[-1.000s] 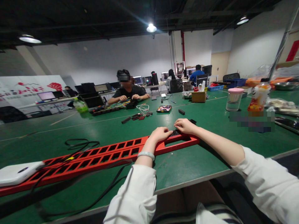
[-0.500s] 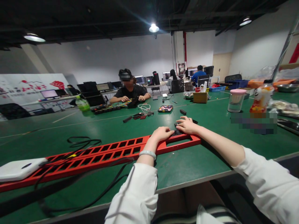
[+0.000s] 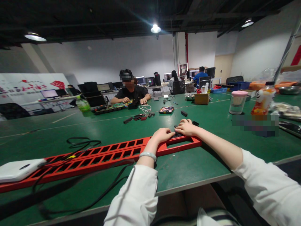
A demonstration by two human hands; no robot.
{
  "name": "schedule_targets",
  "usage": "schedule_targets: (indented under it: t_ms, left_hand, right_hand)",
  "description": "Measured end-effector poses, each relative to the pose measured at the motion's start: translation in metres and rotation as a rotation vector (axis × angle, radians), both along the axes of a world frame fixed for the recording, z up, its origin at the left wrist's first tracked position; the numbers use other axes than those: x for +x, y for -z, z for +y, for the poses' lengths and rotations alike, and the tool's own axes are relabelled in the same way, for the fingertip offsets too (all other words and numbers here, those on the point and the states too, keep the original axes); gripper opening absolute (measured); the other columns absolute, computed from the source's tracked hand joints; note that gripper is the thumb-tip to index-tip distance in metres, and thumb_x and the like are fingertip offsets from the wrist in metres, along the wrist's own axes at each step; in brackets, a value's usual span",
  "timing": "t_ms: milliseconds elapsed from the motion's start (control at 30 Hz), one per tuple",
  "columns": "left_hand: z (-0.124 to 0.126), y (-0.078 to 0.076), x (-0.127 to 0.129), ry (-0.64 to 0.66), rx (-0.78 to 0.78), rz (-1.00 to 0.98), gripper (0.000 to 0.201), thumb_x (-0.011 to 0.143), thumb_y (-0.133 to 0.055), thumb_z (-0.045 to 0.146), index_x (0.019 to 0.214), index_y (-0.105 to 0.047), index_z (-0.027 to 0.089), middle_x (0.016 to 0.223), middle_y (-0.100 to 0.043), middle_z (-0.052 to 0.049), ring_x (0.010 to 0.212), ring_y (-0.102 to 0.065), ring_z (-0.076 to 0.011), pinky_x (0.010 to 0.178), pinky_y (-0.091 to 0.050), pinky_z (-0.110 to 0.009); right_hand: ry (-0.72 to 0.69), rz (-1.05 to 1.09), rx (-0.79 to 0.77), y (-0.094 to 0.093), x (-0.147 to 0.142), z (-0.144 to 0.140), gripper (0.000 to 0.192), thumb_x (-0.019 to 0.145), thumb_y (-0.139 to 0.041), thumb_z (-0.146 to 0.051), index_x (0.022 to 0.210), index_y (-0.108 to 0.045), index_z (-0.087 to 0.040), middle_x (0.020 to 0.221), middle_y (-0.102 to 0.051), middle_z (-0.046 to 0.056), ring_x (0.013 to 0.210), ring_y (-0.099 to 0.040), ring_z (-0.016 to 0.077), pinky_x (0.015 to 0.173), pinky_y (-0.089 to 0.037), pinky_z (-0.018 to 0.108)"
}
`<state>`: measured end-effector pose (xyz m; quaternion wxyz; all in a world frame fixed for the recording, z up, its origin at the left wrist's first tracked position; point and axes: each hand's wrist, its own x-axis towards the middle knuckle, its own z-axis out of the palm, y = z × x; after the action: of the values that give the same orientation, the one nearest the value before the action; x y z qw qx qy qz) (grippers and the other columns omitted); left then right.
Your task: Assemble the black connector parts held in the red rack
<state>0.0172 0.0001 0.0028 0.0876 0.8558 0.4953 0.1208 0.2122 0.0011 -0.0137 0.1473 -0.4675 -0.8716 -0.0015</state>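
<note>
A long red slotted frame (image 3: 131, 149) lies across the table, two rows of rectangular openings along it. At its right end sit small black parts (image 3: 178, 135), mostly covered by my fingers. My left hand (image 3: 162, 135), with a pale bangle at the wrist, rests over the frame, its thumb and fingers closed on the black parts from the left. From the right, my right hand (image 3: 187, 127) bends its fingers down onto the same black parts. The fingertips of both hands are close together, and their exact grip is partly hidden. Just beyond my right hand lies another black piece (image 3: 195, 123).
Loose black and dark red pieces (image 3: 140, 117) and a white cable lie farther back, beside a patterned box (image 3: 166, 110). A white device (image 3: 21, 170) with black cords rests on the frame's left end. A pink-lidded cup (image 3: 237, 103) and bottle (image 3: 263, 99) stand right. A person (image 3: 131, 94) sits opposite.
My right hand has shifted slightly left and down, closer to my left hand over the black parts. My left hand stays nearly still. The person opposite has lowered a hand to the table.
</note>
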Motion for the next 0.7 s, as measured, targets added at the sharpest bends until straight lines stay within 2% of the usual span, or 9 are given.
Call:
schedule_targets:
  t_ms: [200,400,500,600,700]
  left_hand:
    - [0.002,0.001,0.000,-0.005,-0.001,0.009,0.049,0.073,-0.039,0.061,0.077,-0.065,0.020,0.077,-0.065,-0.004,0.070,-0.058,-0.0181,0.058,-0.038,-0.023]
    - [0.002,0.001,-0.002,-0.002,0.008,0.037,0.050,0.073,-0.037,0.063,0.080,-0.064,0.021,0.079,-0.065,-0.003,0.071,-0.057,-0.0181,0.057,-0.038,-0.022]
    - [0.002,0.001,-0.002,-0.004,0.007,0.044,0.051,0.073,-0.036,0.063,0.081,-0.064,0.021,0.079,-0.065,-0.004,0.070,-0.057,-0.0184,0.056,-0.037,-0.023]
    - [0.001,0.000,-0.001,0.001,0.012,0.048,0.050,0.074,-0.036,0.062,0.081,-0.065,0.021,0.080,-0.065,-0.004,0.071,-0.057,-0.0188,0.056,-0.037,-0.023]
    - [0.000,-0.001,0.000,-0.010,0.004,0.050,0.050,0.074,-0.037,0.061,0.081,-0.065,0.020,0.080,-0.065,-0.004,0.072,-0.057,-0.0186,0.057,-0.037,-0.022]
  right_hand:
    - [0.025,0.026,0.071,0.001,-0.002,-0.001,0.035,0.087,-0.032,-0.035,0.107,-0.058,-0.026,0.102,-0.059,0.010,0.102,-0.038,0.0258,0.082,-0.023,0.044]
    - [-0.022,0.093,0.130,-0.001,-0.006,-0.009,0.030,0.085,-0.035,-0.023,0.103,-0.059,-0.023,0.094,-0.057,0.009,0.090,-0.047,0.0202,0.079,-0.026,0.035]
    - [-0.033,0.075,0.095,-0.005,-0.007,-0.011,0.033,0.082,-0.040,-0.021,0.112,-0.054,-0.024,0.095,-0.054,0.009,0.085,-0.050,0.0184,0.077,-0.029,0.032]
    - [-0.012,0.033,0.073,-0.009,-0.006,-0.011,0.043,0.079,-0.044,-0.021,0.122,-0.045,-0.024,0.097,-0.052,0.010,0.088,-0.050,0.0201,0.079,-0.029,0.033]
    - [0.006,-0.018,0.066,-0.010,-0.004,-0.009,0.043,0.079,-0.043,-0.022,0.122,-0.045,-0.022,0.100,-0.053,0.011,0.090,-0.050,0.0224,0.081,-0.029,0.038]
